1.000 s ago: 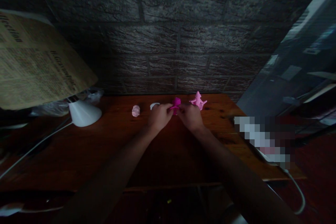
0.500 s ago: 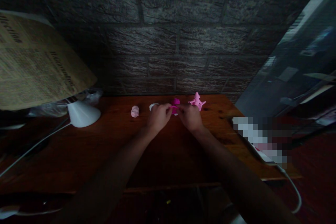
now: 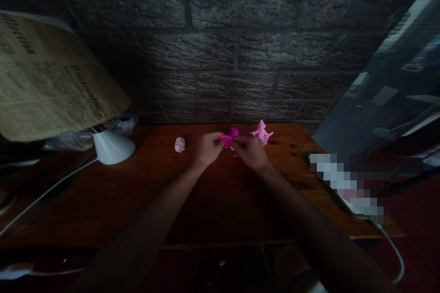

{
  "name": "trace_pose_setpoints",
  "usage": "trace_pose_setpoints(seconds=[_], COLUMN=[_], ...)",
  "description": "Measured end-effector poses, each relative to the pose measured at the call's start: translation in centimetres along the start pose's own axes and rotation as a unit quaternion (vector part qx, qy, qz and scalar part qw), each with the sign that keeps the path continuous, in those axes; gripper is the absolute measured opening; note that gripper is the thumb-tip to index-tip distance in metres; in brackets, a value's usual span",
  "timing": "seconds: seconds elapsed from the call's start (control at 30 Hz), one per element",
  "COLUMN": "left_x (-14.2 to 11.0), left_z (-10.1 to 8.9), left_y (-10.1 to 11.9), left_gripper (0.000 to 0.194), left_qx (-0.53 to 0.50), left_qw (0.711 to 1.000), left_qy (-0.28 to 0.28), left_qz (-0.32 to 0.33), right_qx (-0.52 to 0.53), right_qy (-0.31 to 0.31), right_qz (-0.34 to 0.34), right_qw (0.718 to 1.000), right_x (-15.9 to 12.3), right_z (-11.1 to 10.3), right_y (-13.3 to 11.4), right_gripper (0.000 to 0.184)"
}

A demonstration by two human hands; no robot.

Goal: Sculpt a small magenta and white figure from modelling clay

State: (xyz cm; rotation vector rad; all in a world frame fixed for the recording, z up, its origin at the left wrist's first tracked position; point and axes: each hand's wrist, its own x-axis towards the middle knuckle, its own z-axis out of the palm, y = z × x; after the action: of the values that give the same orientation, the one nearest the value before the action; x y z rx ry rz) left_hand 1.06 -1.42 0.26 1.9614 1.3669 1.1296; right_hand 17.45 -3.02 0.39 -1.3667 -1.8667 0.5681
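Observation:
Between my two hands is a bright magenta piece of soft, clay-like material (image 3: 226, 141), thin and curved. My left hand (image 3: 208, 149) pinches its left side. On its right side the fingertips of my right hand (image 3: 253, 151) are closed. Just behind the piece a magenta lump (image 3: 234, 132) shows; whether the two are joined I cannot tell. Close behind my right hand stands a light pink clay-like figure (image 3: 262, 134) with a pointed top and arm-like points. To the left of my left hand lies a pale pink lump (image 3: 179, 144).
A lamp with a white base (image 3: 114, 147) and a newspaper-print shade (image 3: 58, 82) stands on the left of the wooden table (image 3: 206, 210). A brick wall (image 3: 213, 55) rises behind. At the right edge lies a blurred-out flat object (image 3: 343, 187) with a white cable (image 3: 395, 249).
The magenta piece between my hands now looks broader and more curved. A white piece seen beside my left hand is now hidden. The whole view has shifted slightly.

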Motion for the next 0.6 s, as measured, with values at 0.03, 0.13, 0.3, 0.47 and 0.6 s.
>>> trace_pose_setpoints(seconds=[0.03,0.13,0.3,0.47,0.6], left_x=[0.0,-0.1,-0.2,-0.1,0.3], left_z=[0.0,-0.1,-0.5,0.0,0.7], left_y=[0.0,0.1,0.3,-0.1,-0.1], left_gripper=[0.02,0.016,0.023,0.021,0.026], left_qx=[0.023,0.113,0.152,0.023,-0.183], left_qw=[1.0,0.992,0.985,0.998,0.978], left_qy=[0.008,0.005,-0.024,-0.041,-0.093], left_qz=[0.017,0.061,0.074,0.052,-0.043], right_qx=[-0.002,-0.034,-0.075,-0.102,-0.122], right_qy=[0.004,0.02,0.035,0.064,0.085], right_qz=[0.0,-0.007,-0.028,-0.037,-0.051], right_qw=[1.0,0.999,0.996,0.992,0.988], right_x=[0.0,0.0,-0.1,-0.1,-0.1], right_z=[0.0,-0.1,-0.1,-0.2,-0.3], right_y=[0.0,0.0,-0.3,-0.2,0.3], right_gripper=[0.021,0.021,0.022,0.023,0.024])
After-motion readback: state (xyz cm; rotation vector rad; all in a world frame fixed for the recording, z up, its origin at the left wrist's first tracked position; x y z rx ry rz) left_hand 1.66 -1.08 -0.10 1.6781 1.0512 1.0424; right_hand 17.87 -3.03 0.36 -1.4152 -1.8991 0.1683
